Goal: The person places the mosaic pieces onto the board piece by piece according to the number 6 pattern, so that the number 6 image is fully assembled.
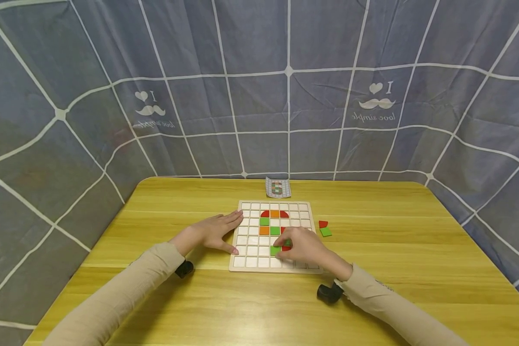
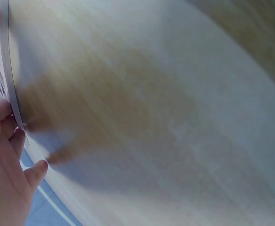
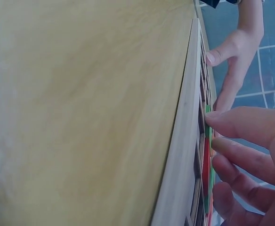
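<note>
A wooden grid board [image 1: 234, 262] lies on the table with red, orange and green tiles in some of its cells. My right hand [image 1: 306, 246] is over its lower right part, thumb and index finger pinching a green tile [image 1: 274, 251] at a cell. In the right wrist view the thumb tip meets this green tile [image 3: 207, 115], with a red tile [image 3: 206, 160] beside it. The right hand partly hides other tiles beneath it. With fingers spread, my left hand [image 1: 218, 232] rests on the board's left edge, also seen in the left wrist view.
A loose red piece [image 1: 323, 224] and a loose green piece [image 1: 326, 232] lie right of the board. Behind the board is a small printed pattern card [image 1: 278, 188]. A grey curtain [image 1: 259, 105] with white lines hangs beyond the wooden table [image 1: 190, 307].
</note>
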Available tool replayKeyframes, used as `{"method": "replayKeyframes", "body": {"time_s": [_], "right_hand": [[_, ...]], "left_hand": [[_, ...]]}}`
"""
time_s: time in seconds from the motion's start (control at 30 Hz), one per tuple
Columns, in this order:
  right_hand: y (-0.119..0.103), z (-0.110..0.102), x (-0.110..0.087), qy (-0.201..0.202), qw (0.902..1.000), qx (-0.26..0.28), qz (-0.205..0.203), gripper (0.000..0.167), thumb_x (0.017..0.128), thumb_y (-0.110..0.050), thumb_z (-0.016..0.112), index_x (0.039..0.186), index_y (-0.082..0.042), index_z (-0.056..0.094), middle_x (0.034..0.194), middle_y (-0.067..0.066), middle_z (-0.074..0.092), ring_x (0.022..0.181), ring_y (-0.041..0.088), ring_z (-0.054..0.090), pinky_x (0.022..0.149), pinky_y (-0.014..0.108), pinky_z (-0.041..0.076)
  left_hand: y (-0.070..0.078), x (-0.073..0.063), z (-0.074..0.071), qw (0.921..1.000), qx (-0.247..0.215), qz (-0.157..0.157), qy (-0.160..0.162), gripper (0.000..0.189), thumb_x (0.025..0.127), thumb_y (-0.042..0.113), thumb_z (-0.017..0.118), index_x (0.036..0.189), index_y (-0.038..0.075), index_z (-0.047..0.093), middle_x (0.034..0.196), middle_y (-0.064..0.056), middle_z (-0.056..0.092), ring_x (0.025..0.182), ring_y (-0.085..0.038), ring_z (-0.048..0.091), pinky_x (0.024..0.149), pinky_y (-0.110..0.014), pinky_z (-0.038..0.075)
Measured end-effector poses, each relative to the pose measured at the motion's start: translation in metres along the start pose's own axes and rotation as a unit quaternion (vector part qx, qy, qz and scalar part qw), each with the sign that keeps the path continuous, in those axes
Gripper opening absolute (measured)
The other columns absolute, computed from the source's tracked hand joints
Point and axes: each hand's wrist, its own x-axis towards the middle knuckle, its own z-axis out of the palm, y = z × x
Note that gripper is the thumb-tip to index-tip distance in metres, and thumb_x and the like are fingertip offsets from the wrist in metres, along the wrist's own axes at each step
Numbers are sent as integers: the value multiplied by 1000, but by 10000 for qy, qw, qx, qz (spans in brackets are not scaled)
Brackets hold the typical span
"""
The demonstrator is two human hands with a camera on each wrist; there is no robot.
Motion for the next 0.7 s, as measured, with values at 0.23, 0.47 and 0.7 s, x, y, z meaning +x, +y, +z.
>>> {"method": "replayKeyframes", "body": {"time_s": [0.23,0.47,0.7], "right_hand": [[7,-1,-2,163,9998,118,40,19,76,-27,81,93,-20,77,96,-8,71,69,4,56,59,19,43],[20,-9,-7,352,9984,448,8,19,78,-21,79,96,-15,76,93,-4,71,56,2,48,50,18,39],[36,-21,-16,611,9967,503,200,18,81,-20,76,98,-15,75,91,-2,68,56,3,46,48,19,37]], "left_hand": [[0,1,0,10000,32,-10,2,104,84,66,58,155,6,12,163,-11,4,150,-28,10,120,-50,17],[1,0,0,10000,37,-10,-4,103,84,65,58,155,6,13,163,-11,5,150,-28,10,120,-51,18],[1,0,0,10000,42,-47,8,104,84,66,58,155,6,12,163,-11,4,150,-28,10,120,-51,17]]}}
